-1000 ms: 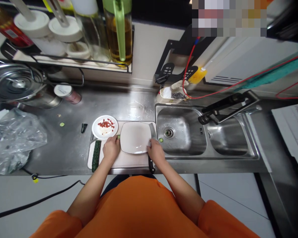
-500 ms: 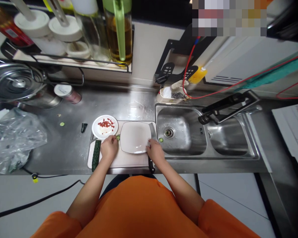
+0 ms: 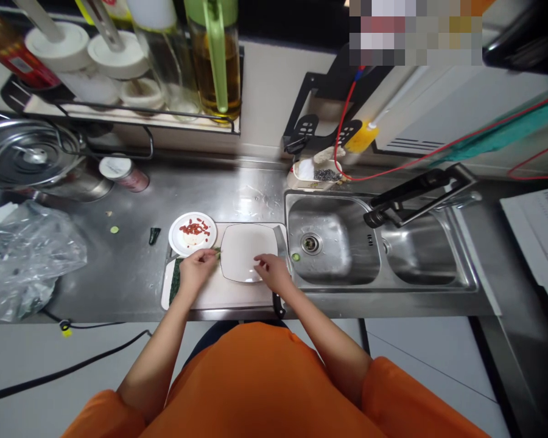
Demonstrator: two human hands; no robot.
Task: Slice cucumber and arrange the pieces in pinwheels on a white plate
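Observation:
A white cutting board (image 3: 228,295) lies on the steel counter in front of me. On it stands an empty square white plate (image 3: 246,249). My left hand (image 3: 194,271) is at the plate's left edge, its fingers pinched on a small green cucumber piece (image 3: 217,253). My right hand (image 3: 271,272) rests over the plate's right front corner with fingers curled, nothing visible in them. A dark green cucumber (image 3: 175,278) lies on the board's left side, partly hidden by my left hand. A knife (image 3: 281,267) lies along the board's right edge, under my right wrist.
A small round plate (image 3: 192,232) with red bits stands behind the board. A sink (image 3: 374,249) with a black faucet (image 3: 415,194) is to the right. A crumpled plastic bag (image 3: 22,261), a pot lid (image 3: 25,152) and a rack of bottles (image 3: 119,55) are at left.
My right hand has shifted left from the knife onto the plate's front right corner. My left hand moved slightly up and left, pinching the green piece beside the plate.

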